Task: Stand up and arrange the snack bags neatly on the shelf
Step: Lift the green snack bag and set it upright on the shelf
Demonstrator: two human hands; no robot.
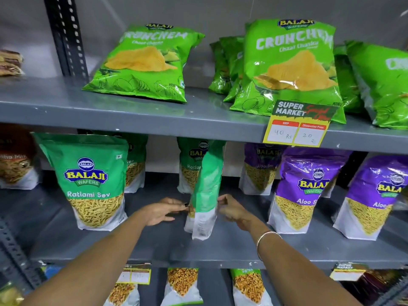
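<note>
A green Ratlami Sev bag (pixel 206 191) stands edge-on in the middle of the grey middle shelf (pixel 154 246). My left hand (pixel 162 212) touches its lower left side with the fingertips, and my right hand (pixel 231 209) pinches its lower right side. Another Ratlami Sev bag (pixel 90 184) stands upright to the left, facing front. One more green bag (pixel 189 160) stands behind the held one. Purple Aloo Sev bags (pixel 302 188) stand to the right.
The upper shelf (pixel 132 111) carries green Crunchem chip bags (pixel 145 62), some lying flat, and a yellow price tag (pixel 298 127) on its edge. More snack bags (pixel 181 286) stand on the shelf below. A perforated black post (pixel 66 34) rises at the left.
</note>
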